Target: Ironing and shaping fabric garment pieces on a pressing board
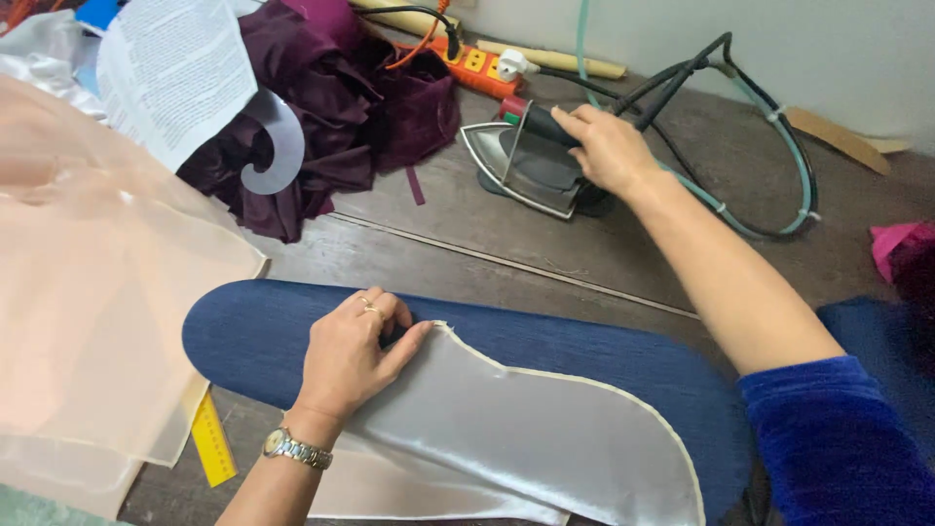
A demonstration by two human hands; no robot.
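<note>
From the head camera, looking down: a piece of pale, shiny fabric (531, 429) lies over a long blue pressing board (584, 356), its curved upper edge trimmed with a thin cream border. The fabric is glossy and almost see-through, so the blue shows dimly beneath it. It is long and narrow, running from a blunt tip near the middle of the board down toward the lower right, where it widens; its long axis follows the board's own. The tip points up and to the left.

The left hand (351, 356), with a ring and a metal wristwatch, rests right at that tip, its fingers curled and its thumb pressed flat on the fabric's edge, pinning it to the board rather than gripping it.

The right hand (609, 151) reaches well away from the fabric to the far side of the table (604, 253), its fingers wrapped closed around the dark handle of an iron (526, 166). The iron stands tipped up, its metal soleplate facing left, with its cord looping off behind.

To the left lie a sheet of peach cloth (97, 282), a heap of dark purple cloth (331, 107) and a yellow ruler (211, 440).
</note>
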